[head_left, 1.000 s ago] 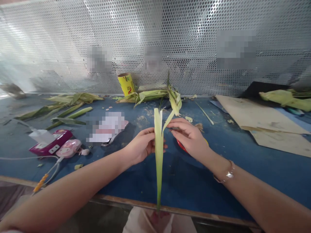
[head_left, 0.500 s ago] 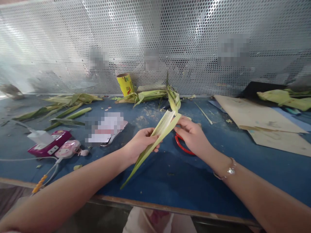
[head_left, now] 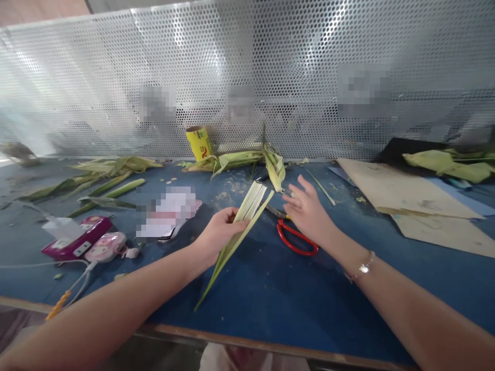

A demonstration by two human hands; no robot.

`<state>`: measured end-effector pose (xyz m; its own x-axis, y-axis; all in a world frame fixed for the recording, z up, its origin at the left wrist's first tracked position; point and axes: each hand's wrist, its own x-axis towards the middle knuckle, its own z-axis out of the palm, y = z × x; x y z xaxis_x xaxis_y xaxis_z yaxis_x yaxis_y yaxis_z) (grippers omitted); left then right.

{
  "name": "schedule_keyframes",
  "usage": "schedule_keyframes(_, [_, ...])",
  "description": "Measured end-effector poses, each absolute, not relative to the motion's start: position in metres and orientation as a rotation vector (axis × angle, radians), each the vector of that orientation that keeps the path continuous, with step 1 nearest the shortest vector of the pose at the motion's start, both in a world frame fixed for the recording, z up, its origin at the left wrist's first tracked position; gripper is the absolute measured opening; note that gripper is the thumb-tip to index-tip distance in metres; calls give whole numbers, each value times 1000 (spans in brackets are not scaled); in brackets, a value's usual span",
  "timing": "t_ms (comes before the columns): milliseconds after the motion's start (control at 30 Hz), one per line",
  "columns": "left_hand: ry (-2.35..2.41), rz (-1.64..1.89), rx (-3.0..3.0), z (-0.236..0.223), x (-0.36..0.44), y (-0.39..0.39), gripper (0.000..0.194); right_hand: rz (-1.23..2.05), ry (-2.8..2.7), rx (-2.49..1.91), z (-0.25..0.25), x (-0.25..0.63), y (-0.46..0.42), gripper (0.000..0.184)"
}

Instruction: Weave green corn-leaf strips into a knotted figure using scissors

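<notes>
Husk (head_left: 251, 201) sits pinched in the left hand (head_left: 218, 234), its long axis slanting: narrow tip pointing down toward the person, broad split end up, away and rightward. The right hand (head_left: 309, 212) grips nothing, fingers spread, hiding part of 1 pair of red-handled scissors (head_left: 299, 252). Beyond the left hand stands 1 yellow tube (head_left: 200, 144), contents hidden.

Perforated metal screen (head_left: 96, 62) behind blue tabletop (head_left: 309, 304) — brown front edge (head_left: 178, 332) — bright light streaks (head_left: 177, 32) across metal.
</notes>
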<state>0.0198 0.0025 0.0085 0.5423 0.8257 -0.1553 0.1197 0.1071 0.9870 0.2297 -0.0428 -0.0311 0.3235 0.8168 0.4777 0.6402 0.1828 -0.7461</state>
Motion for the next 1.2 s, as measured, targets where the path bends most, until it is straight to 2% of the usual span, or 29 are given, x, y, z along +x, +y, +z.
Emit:
schedule_keyframes(100, [913,676,1388,6,20,4,21,357,-1314,-1471,-22,221,-46,41])
schedule_keyframes(267, [889,724,1338,4,21,6,19,353,-1265,-1475,-6,214,-51,33])
schedule_keyframes(367, [870,692,1292,3,20,9,23,472,-1202,-1386,-5,205,-52,30])
schedule_keyframes(500, [913,770,1285,1,22,10,25,667,-1120,-1313,-15,176,-54,50])
schedule_keyframes(633, [889,922,1331,-2,28,7,28,606,-1230,-1465,-22,148,-58,65])
schedule_keyframes(833, [741,868,1231,-1,28,-1,36,815,-1268,-1292,-18,149,-61,23])
schedule_keyframes(1067, [728,792,1057,3,21,3,41,897,-1119,-1178,-20,156,-57,15])
schedule_keyframes(1200, [712,693,1061,4,19,-1,33,849,-1082,-1234,-20,158,-57,13])
